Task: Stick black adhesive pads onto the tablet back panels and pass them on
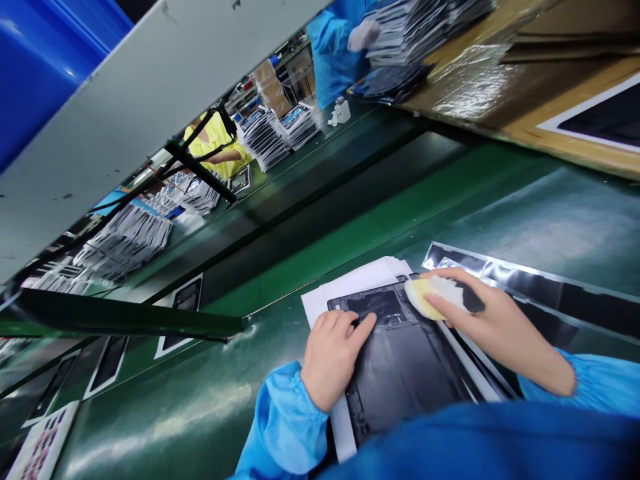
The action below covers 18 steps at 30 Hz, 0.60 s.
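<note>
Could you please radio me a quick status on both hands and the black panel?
Left hand on black panel; right hand gripping yellow-and-white pad at panel's far right corner. White sheet under panel. Dark strips beyond right hand.

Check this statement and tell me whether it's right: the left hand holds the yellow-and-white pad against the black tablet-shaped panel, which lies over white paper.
Not quite: the head view shows the right hand holding the yellow-and-white pad against the black tablet-shaped panel, which lies over white paper.
</note>
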Each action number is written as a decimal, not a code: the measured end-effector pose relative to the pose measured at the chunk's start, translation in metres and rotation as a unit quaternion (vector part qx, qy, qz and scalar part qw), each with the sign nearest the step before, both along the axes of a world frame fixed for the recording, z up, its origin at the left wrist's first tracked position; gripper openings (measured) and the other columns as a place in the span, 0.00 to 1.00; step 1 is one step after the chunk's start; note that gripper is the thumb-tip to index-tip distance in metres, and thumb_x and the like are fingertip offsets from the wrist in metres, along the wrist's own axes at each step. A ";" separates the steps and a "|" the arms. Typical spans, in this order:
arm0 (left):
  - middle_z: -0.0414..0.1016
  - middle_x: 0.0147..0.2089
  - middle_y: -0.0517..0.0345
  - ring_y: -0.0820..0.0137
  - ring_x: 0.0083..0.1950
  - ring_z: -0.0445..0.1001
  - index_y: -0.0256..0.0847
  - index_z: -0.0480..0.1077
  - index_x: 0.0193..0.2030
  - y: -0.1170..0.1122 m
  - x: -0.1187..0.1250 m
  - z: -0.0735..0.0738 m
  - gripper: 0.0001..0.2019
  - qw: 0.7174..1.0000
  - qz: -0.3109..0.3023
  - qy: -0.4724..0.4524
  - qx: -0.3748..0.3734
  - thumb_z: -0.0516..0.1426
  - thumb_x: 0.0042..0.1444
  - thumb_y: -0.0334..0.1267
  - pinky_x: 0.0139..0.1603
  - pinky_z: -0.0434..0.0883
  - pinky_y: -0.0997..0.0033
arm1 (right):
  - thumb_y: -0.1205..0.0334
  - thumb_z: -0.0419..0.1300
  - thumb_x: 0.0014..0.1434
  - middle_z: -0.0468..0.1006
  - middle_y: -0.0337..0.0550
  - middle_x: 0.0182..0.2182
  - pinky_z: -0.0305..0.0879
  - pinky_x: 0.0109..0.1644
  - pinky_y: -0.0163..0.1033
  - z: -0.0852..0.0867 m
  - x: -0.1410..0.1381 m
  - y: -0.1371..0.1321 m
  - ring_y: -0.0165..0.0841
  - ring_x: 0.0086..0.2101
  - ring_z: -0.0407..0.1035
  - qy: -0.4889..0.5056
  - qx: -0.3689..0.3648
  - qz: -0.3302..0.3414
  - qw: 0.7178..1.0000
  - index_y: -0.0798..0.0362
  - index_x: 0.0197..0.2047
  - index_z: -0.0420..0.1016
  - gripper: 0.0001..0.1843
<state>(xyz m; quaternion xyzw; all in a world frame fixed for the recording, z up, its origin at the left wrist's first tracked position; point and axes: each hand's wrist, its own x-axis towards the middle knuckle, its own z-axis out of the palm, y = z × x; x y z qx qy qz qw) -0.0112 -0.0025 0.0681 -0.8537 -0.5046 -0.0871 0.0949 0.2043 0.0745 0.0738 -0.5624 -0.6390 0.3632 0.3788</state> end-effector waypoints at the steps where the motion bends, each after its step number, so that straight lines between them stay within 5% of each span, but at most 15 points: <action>1: 0.77 0.47 0.55 0.65 0.44 0.74 0.44 0.71 0.55 0.003 0.007 -0.001 0.18 1.000 -0.008 0.003 0.009 0.48 0.65 0.28 0.43 0.73 0.65 | 0.54 0.54 0.40 0.74 0.35 0.30 0.61 0.17 0.33 -0.002 0.003 0.001 0.24 0.15 0.63 0.055 -0.029 -0.035 0.997 0.43 0.33 0.67 0.13; 7: 0.77 0.50 0.55 0.65 0.48 0.73 0.39 0.72 0.52 0.011 0.044 -0.004 0.16 0.996 -0.044 0.051 0.050 0.46 0.65 0.29 0.45 0.73 0.66 | 0.55 0.57 0.37 0.71 0.33 0.15 0.55 0.12 0.30 -0.023 0.010 0.004 0.24 0.13 0.60 0.249 -0.150 -0.142 0.946 0.48 0.25 0.71 0.10; 12: 0.77 0.47 0.52 0.66 0.42 0.74 0.35 0.71 0.53 0.025 0.045 -0.004 0.15 0.994 -0.016 0.083 0.064 0.49 0.63 0.28 0.40 0.72 0.65 | 0.52 0.58 0.35 0.76 0.37 0.22 0.62 0.17 0.31 -0.026 0.012 0.002 0.29 0.21 0.67 0.325 -0.197 -0.133 0.915 0.47 0.28 0.73 0.14; 18: 0.73 0.36 0.57 0.67 0.36 0.71 0.41 0.71 0.39 0.061 0.031 -0.008 0.04 0.997 0.072 0.021 0.009 0.56 0.63 0.38 0.35 0.70 0.67 | 0.51 0.55 0.38 0.78 0.39 0.27 0.65 0.35 0.40 -0.018 0.017 0.002 0.35 0.30 0.69 0.313 -0.193 -0.087 0.926 0.47 0.30 0.74 0.15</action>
